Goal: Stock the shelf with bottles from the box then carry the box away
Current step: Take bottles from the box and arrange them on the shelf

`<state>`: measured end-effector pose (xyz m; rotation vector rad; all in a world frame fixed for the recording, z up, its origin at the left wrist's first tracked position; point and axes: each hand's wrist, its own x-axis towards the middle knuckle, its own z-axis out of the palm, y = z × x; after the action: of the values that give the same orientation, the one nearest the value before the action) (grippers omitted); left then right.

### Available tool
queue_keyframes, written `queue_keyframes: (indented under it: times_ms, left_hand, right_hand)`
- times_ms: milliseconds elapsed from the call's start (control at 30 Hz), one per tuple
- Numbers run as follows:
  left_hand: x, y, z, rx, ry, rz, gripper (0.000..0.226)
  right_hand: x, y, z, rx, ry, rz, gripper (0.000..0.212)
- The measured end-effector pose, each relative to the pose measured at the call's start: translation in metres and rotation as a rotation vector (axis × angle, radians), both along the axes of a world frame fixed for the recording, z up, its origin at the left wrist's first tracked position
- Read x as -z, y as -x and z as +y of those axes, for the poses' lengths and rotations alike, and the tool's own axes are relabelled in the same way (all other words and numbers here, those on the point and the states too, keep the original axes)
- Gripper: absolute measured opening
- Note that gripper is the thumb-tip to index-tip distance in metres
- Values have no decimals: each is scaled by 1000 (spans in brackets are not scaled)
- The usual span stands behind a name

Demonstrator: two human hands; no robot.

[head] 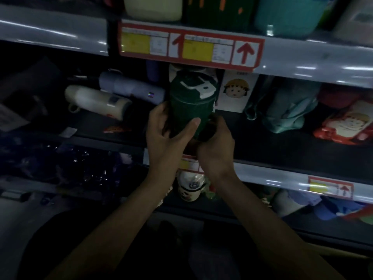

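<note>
A dark green bottle (189, 102) with a white flip lid stands upright at the front of the middle shelf (262, 142). My left hand (167, 134) wraps its lower left side, thumb across the front. My right hand (216, 142) grips its base from the right. On the same shelf, to the left, a cream bottle (96, 102) and a pale lilac bottle (131, 87) lie on their sides. The box is out of view.
A white carton with a cartoon face (236, 91) stands right behind the green bottle. Teal packaged goods (286, 108) and a red cartoon pack (347, 124) fill the right. The upper shelf edge (191, 47) with price tags hangs just above. A round white item (189, 188) sits on the lower shelf.
</note>
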<state>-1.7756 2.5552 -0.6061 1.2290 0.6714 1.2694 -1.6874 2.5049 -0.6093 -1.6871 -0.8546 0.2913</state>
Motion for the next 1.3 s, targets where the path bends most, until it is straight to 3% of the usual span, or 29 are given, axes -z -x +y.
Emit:
queue_keyframes:
  times_ms: [367,667,900,1000,1100,1300]
  left_hand:
    - [12,-8,32,-73,25,48,53]
    - [16,-1,34,-47,16,31,57]
    - [20,24,25,-42,37,139,52]
    - [18,36,12,-56,10,204,50]
    - [17,41,-7,-33,-154,304,49]
    - [18,17,-58,206,-410,570,43]
  right_hand:
    - [20,7,36,76,36,-38,48]
    - [29,5,38,48,92,-121,52]
    - [25,-3,19,19,316,-224,36]
    - [15,-9,-5,-41,349,-221,51]
    - [1,-19,-37,-84,406,-271,74]
    - [-19,-51,-128,-62,505,-289,87]
